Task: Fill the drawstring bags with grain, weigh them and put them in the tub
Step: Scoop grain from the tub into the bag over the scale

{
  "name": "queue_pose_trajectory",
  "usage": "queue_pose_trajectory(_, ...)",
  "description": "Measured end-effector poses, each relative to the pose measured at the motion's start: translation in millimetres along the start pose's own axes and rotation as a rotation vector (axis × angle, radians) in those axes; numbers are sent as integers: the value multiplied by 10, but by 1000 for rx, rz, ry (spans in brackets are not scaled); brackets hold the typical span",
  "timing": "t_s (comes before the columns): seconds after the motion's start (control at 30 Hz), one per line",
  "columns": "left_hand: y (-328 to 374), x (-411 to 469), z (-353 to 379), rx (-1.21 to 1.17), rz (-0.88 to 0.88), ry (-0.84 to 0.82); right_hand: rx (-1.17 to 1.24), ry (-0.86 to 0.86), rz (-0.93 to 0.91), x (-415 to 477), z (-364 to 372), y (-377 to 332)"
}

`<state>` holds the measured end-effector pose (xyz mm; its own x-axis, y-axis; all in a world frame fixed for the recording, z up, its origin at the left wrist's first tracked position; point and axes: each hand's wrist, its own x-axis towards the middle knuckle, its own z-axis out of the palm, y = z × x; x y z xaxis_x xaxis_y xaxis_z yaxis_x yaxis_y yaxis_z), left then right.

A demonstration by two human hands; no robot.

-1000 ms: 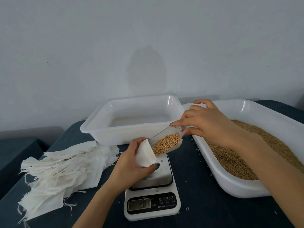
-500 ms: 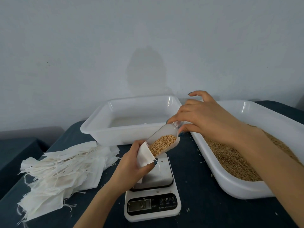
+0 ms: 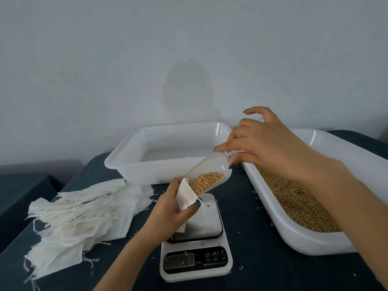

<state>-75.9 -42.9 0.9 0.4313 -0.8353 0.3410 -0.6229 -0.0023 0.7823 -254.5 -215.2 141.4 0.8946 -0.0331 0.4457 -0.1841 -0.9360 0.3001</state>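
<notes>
My left hand [image 3: 168,211] grips a small white drawstring bag [image 3: 185,196] just above the platform of the white kitchen scale [image 3: 197,248]. My right hand [image 3: 258,143] pinches the handle of a clear plastic scoop [image 3: 210,171] holding grain, tilted steeply with its mouth at the bag's opening. An empty white tub [image 3: 168,152] stands behind the scale. A larger white tub of grain [image 3: 298,198] lies to the right, under my right forearm.
A heap of flat, unfilled drawstring bags [image 3: 84,215] lies on the dark table at the left. Loose grains are scattered around the scale and beside the grain tub. A pale wall rises right behind the tubs.
My right hand has lifted the scoop's handle end, tipping the scoop more steeply. The grain has slid down toward the bag's opening. My left hand has stayed over the scale.
</notes>
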Motion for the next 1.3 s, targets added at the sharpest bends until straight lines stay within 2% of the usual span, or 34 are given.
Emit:
queue_pose_trajectory(0.2,13,-9,-4,-5,0,-2,0,38,-26,-6,19,30)
queue_pose_trajectory(0.33,15,-10,-1,-39,-2,16,98,50,6,-48,128,105)
queue_pose_trajectory(0.43,20,-3,-7,-86,-14,9,281,2,123,-88,283,180)
queue_pose_trajectory(0.67,49,5,-42,-267,17,5,871,-119,395,-279,629,290)
queue_pose_trajectory(0.77,52,15,-63,-354,45,-3,982,-98,511,-317,621,332)
queue_pose_trajectory(0.9,113,49,-155,-274,102,38,957,-27,722,-385,612,456)
queue_pose_trajectory(1.0,160,84,-209,-43,173,85,814,-89,936,-483,657,609)
queue_pose_trajectory(1.07,186,124,-247,112,192,97,605,-223,995,-559,697,713)
queue_pose_trajectory(1.17,238,196,-287,-4,173,51,374,-508,1006,-628,725,742)
queue_pose_trajectory(1.3,226,261,-236,-31,225,47,108,-851,858,-625,752,642)
